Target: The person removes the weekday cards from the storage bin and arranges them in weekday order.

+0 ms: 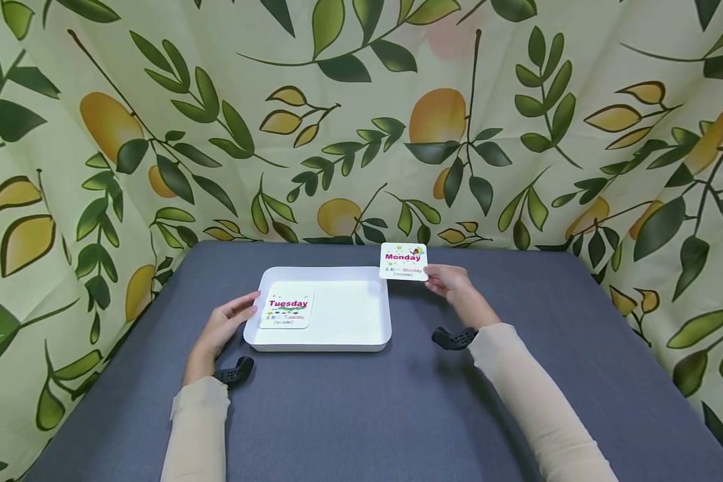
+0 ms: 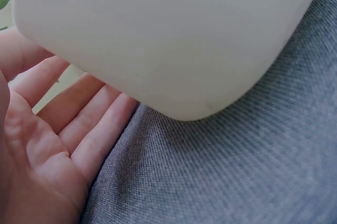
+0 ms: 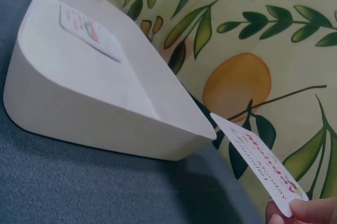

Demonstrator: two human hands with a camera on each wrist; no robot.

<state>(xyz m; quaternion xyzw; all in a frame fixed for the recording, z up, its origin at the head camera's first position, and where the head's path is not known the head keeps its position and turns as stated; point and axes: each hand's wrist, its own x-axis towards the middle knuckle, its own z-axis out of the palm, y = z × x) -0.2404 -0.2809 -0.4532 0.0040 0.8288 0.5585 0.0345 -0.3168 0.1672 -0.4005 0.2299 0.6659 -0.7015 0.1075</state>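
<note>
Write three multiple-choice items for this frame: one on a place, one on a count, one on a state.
1. Where does the Tuesday card lie?
A. in the left part of the white tray
B. on the grey cloth right of the tray
C. in the right hand

2. How many word cards show?
A. one
B. two
C. four

3. How is the Monday card held?
A. flat under an open palm
B. pinched at its edge by the right hand, off the table
C. tucked under the tray

Key: 1 A, the head view shows it inside the tray near the left wall. 2 B, only Tuesday and Monday are seen. 3 B, the right wrist view shows fingertips gripping the card's corner in the air, while the left hand lies open against the tray's left side.
</note>
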